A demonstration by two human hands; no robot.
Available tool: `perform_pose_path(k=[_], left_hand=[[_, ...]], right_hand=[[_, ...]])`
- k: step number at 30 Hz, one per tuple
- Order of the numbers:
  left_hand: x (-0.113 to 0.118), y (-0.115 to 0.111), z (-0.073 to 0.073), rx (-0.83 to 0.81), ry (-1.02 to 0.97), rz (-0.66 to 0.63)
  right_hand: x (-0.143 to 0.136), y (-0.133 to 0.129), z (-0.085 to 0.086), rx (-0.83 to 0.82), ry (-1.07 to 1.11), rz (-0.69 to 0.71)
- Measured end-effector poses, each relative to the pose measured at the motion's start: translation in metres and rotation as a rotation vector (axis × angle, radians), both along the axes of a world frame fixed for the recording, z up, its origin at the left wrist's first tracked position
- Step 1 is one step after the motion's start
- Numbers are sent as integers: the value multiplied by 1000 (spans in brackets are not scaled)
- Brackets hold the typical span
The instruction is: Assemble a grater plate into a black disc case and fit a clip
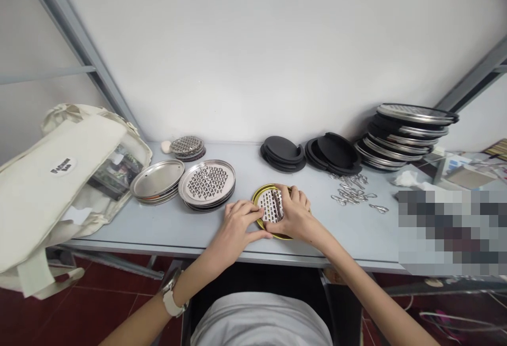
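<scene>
A round gold-rimmed metal plate (259, 194) lies near the table's front edge, with a perforated grater disc (270, 208) inside its rim. My left hand (238, 222) is at the left of the plate, its fingers and thumb closed about the rim. From the right, my right hand (293, 213) spans the grater disc, thumb near the front and fingers curled at the far side. A dark strip shows on the disc beside the right fingers. Part of the plate's right side is hidden under that hand.
Left of my hands are a stack of grater plates (206, 181), plain metal plates (157, 177) and small grater discs (187, 145). Black round holders (282, 151), loose metal clips (350, 192) and a tall plate stack (407, 133) are rightward. A cream bag (43, 177) sits far left.
</scene>
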State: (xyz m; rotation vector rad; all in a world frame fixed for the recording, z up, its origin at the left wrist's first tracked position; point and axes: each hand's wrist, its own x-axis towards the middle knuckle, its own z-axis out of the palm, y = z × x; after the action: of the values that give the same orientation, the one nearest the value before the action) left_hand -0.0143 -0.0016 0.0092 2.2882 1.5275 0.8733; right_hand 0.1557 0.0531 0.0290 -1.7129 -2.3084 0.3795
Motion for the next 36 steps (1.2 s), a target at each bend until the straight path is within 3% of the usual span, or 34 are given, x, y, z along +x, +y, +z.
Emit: perform_pose_path(k=[6, 24, 36], left_hand=[[1, -1, 5, -6, 23, -21], [3, 2, 4, -54, -11, -15], [6, 2, 8, -105, -24, -1]], right_hand=[[8, 4, 1, -94, 28, 28], [4, 6, -8, -23, 5, 9], [2, 5, -3, -40, 19, -13]])
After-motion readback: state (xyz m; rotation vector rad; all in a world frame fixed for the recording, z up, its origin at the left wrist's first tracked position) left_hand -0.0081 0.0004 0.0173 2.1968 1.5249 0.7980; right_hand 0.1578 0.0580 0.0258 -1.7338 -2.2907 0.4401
